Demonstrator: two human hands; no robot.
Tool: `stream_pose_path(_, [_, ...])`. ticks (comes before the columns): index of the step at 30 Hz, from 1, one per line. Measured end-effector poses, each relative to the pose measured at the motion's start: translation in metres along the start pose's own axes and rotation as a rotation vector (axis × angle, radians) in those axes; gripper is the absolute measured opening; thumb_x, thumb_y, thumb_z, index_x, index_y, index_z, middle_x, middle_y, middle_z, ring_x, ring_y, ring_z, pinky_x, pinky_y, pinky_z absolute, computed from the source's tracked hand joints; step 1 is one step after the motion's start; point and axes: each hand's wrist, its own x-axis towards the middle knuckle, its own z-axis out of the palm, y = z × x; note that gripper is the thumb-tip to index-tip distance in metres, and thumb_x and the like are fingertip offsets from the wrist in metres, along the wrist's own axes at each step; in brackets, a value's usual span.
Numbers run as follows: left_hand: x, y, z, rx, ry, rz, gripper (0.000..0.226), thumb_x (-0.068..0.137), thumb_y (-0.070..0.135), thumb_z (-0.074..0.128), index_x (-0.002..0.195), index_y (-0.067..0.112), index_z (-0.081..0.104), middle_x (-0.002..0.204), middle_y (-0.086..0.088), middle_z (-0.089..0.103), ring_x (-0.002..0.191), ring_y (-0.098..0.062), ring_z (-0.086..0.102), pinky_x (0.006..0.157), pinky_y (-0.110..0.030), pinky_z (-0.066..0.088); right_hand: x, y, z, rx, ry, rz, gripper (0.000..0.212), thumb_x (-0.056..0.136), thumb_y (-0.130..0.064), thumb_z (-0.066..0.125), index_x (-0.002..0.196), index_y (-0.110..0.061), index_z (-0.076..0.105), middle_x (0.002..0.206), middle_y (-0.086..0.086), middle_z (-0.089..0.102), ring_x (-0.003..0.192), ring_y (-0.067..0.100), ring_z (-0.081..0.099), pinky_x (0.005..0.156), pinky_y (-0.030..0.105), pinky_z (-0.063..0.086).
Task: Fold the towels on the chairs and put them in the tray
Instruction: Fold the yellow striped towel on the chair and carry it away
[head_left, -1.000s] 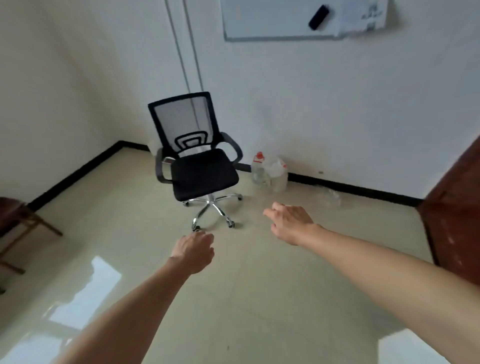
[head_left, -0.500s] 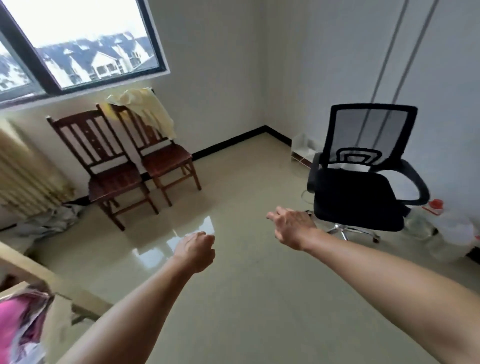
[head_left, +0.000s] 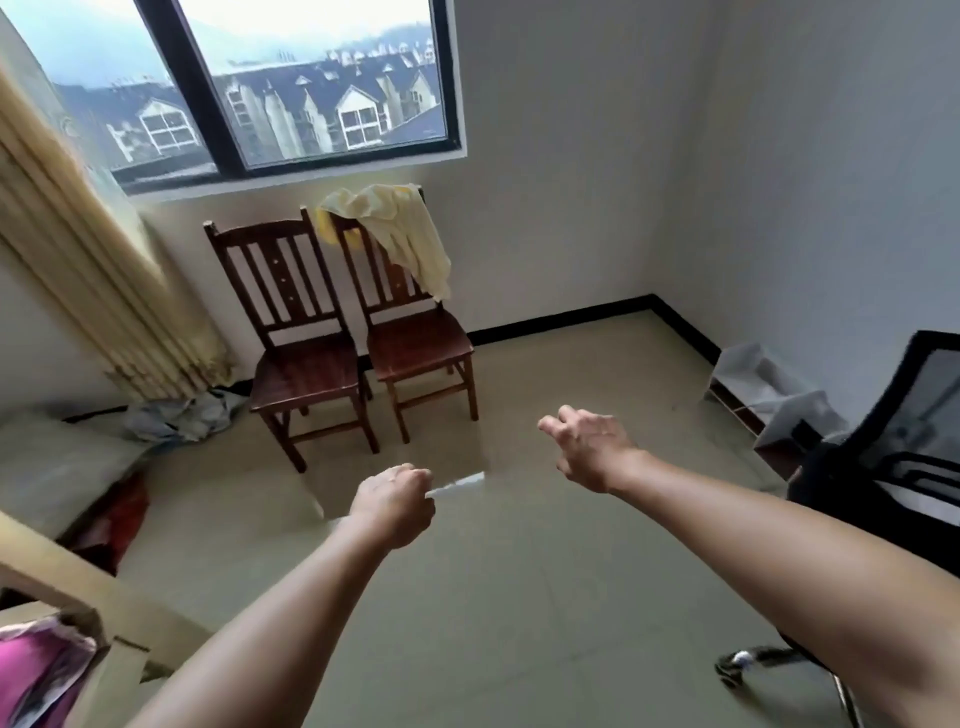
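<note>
A window above, a beige curtain at left, a low shelf in the corner

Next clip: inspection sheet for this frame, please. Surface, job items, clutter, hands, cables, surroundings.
Surface: glossy beige floor with window glare.
Job's things: pale yellow towel draped over the back of the right wooden chair; left chair bare; tray not in view.
Clutter: crumpled cloth on the floor by the curtain; pink item at lower left.
Hands: left hand curled, holding nothing; right hand relaxed, empty.
Cables: nothing seen.
Surroundings: window; office chair at right.
</note>
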Motion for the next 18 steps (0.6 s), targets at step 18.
stream_pose_path(18, [0.344, -0.226, -0.059, 0.031, -0.043, -0.047, 0.022, 0.091, 0.031, 0.047, 0.102, 0.018, 0.061, 0.115, -0.003, 0.061, 0.112, -0.022, 0.057, 0.084, -0.031, 0.044, 0.418, -0.023, -0.008, 0.016, -0.009, -0.030, 0.042, 0.092, -0.023, 0.047, 0.134, -0.024, 0.045, 0.116, 0.004, 0.052, 0.107, 0.024, 0.057, 0.082, 0.034, 0.045])
